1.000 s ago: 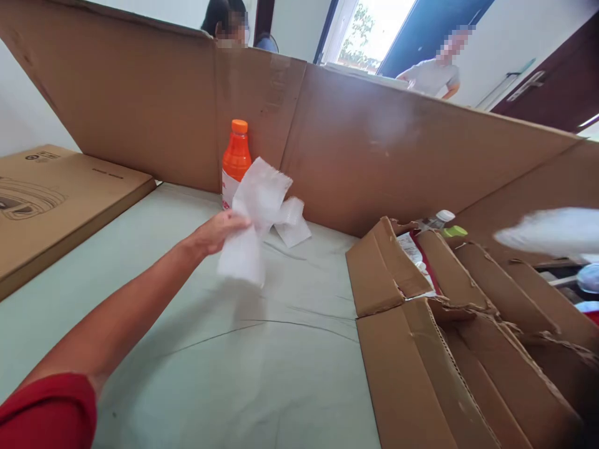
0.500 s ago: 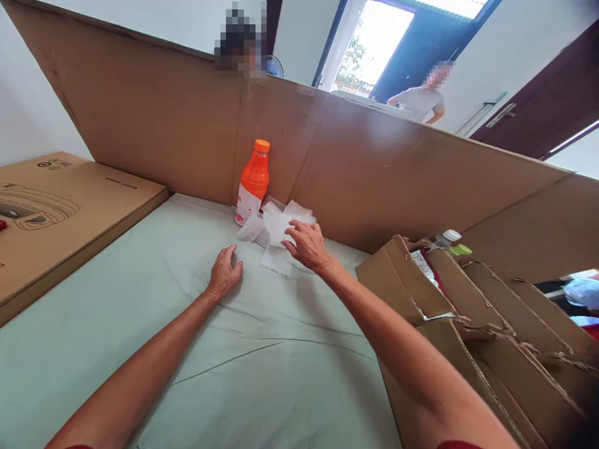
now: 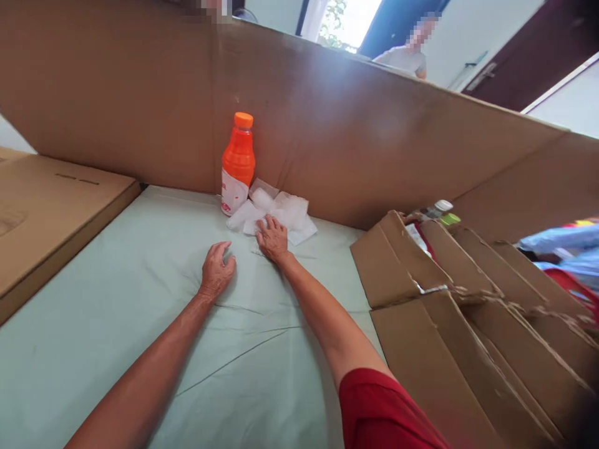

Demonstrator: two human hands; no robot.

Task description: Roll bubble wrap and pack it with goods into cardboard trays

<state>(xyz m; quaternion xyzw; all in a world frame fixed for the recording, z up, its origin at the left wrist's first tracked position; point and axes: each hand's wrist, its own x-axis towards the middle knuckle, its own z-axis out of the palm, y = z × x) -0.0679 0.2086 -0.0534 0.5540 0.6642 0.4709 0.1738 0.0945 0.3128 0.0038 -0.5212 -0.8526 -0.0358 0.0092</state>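
Pale green cloth (image 3: 140, 324), creased in long lines, covers the desk, and a tall brown cardboard wall (image 3: 374, 143) closes off its far side; beyond that wall a person in a light shirt (image 3: 402, 57) stands near a bright doorway.

From the head camera, the only view, a heap of crumpled white plastic wrap (image 3: 281, 212) lies at the foot of the wall, touching an upright orange bottle with an orange cap and white label (image 3: 238, 165) on its left. The right hand (image 3: 272, 240) lies palm down on the near edge of the wrap, its fingers (image 3: 266, 226) slightly spread and pressing on the material, pinching nothing as far as can be seen. The left hand (image 3: 216, 273) rests just beside it on the cloth, fingers loosely curled, holding nothing and apart from the wrap.

At the right stands a torn open cardboard box (image 3: 421, 268) (a white-capped bottle (image 3: 440, 207) pokes up behind its flaps), and a flat brown carton (image 3: 51, 206) lies at the left edge.

By my reading, the step in hand is settling the wrap beside the bottle. Any further move calls for closing the fingers on a loose fold without knocking the bottle.
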